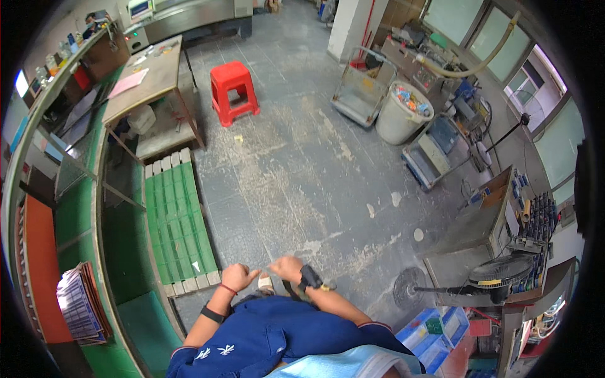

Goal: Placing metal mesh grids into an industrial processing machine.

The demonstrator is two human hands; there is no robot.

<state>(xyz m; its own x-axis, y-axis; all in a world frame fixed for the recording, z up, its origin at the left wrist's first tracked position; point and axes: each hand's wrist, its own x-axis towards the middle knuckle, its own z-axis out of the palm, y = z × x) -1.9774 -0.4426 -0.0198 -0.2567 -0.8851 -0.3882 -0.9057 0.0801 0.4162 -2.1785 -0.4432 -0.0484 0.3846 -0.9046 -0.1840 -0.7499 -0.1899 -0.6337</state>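
Both my hands are in front of my body, a small gap apart. My left hand (238,277) is curled into a loose fist, its thumb pointing toward the right one; nothing shows in it. A red cord and a dark band circle that arm. My right hand (288,269) is also closed, slightly blurred, with no object visible in it; a black device (309,277) is strapped to its wrist. Neither hand touches anything around it. The nearest thing on the left is a green slatted platform (178,220) on the floor. Below the hands a shoe (265,282) partly shows.
Ahead stands a red stool (234,93), left of it a worktable (151,85). A cart (359,94), a full bin (404,113) and a second cart (432,151) stand far right. Closer right are a fan (501,271) and a blue-and-white crate (435,334). Green-floored racking (120,252) runs along the left.
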